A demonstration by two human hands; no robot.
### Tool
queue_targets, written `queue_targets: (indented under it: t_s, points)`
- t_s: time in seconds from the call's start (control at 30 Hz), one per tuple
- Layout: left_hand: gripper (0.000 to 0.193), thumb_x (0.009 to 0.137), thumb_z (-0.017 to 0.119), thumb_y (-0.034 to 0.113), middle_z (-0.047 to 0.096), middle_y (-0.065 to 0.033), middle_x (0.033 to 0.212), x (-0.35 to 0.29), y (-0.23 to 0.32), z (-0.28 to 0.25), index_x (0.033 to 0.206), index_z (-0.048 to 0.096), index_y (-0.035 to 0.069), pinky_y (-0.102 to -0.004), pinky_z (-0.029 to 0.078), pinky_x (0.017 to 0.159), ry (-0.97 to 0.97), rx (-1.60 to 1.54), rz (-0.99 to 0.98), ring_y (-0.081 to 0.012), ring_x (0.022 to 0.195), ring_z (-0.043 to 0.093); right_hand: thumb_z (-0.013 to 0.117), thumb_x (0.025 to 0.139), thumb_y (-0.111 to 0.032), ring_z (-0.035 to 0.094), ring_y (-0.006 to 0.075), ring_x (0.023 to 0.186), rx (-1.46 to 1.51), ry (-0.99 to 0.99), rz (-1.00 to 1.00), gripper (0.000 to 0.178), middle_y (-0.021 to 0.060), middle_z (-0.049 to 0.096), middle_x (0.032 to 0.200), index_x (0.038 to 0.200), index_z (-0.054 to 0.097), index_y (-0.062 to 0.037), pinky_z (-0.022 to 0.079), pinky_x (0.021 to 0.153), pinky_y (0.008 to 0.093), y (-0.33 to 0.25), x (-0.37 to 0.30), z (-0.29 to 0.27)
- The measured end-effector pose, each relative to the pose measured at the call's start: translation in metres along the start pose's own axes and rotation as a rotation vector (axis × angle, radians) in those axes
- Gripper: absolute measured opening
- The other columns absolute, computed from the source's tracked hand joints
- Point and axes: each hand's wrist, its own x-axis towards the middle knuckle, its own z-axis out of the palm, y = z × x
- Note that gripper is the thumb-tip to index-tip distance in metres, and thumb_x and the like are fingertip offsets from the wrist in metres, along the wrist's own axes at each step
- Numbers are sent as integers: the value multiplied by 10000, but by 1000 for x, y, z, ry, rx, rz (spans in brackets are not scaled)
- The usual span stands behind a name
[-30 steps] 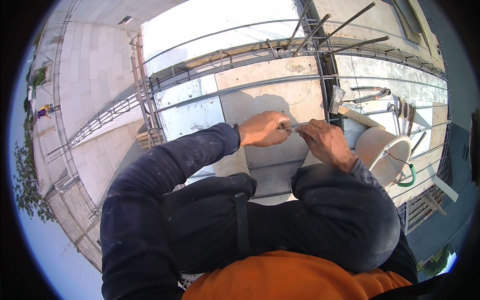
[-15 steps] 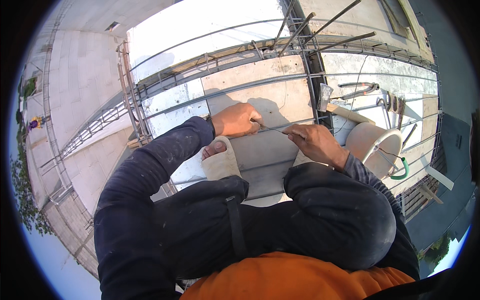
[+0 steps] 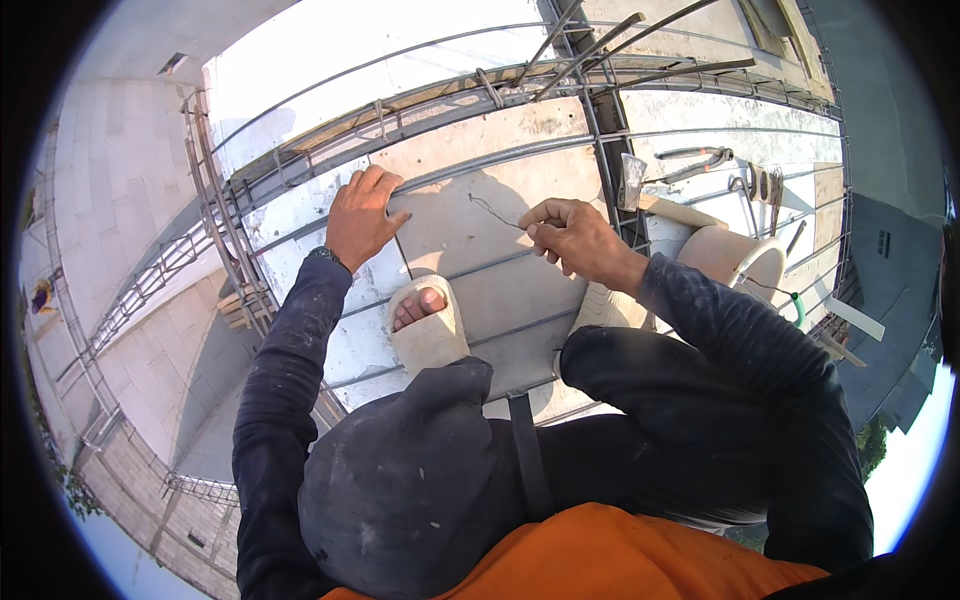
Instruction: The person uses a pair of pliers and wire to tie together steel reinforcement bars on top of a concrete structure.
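My right hand (image 3: 580, 238) is pinched on a thin piece of tie wire (image 3: 492, 208), whose bent, looped end points left over the pale formwork panel (image 3: 520, 260). My left hand (image 3: 365, 218) is empty, fingers apart, beside a long steel reinforcing bar (image 3: 470, 165); whether the fingertips touch the bar I cannot tell. Between and below the hands, several thinner bars cross the panel. My slippered left foot (image 3: 425, 310) rests just below my left hand.
A hatchet (image 3: 632, 180), pincers (image 3: 695, 162) and a wooden strip (image 3: 680, 212) lie to the right. Nearby, a pale bucket (image 3: 712, 252) lies tipped, its handle sleeved in green. Bar ends (image 3: 640, 60) jut out at the top. Upright bars (image 3: 215, 210) line the left edge, above a lower level.
My left hand has come off the wire, moved left and up, and spread its fingers. My right hand has shifted left and up, keeping the wire. The view has shifted slightly.
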Motion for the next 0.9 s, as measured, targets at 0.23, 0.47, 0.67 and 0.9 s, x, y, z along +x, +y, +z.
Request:
queue_targets:
  t_s: [0.23,0.47,0.67,0.9]
  points:
    - [245,866,807,156,667,-88,1079,10,-13,21,1072,704,73,-455,539,917,97,-77,-31,-332,1053,649,621,1025,-142,678,146,725,334,162,-49,391,67,698,857,1351,664,70,589,593,317,43,73,113]
    - [223,880,788,163,669,-89,1078,9,-17,22,1063,705,65,-451,545,914,78,-110,-90,-328,1053,649,597,970,-128,725,168,724,334,167,-27,449,142,742,850,1362,659,83,590,607,338,29,93,138]
    - [187,934,748,203,675,-97,1090,2,-27,5,1052,731,60,-448,545,924,35,-169,-161,-324,1082,649,578,969,-159,725,193,653,49,251,-185,447,131,735,819,1341,674,68,586,595,337,38,100,146]
    - [253,907,792,174,670,-116,1090,-32,-45,-14,1119,702,68,-470,509,950,-19,-86,-244,-356,1074,640,578,957,-164,702,192,622,266,61,-53,461,111,722,807,1360,677,37,554,561,338,15,98,152]
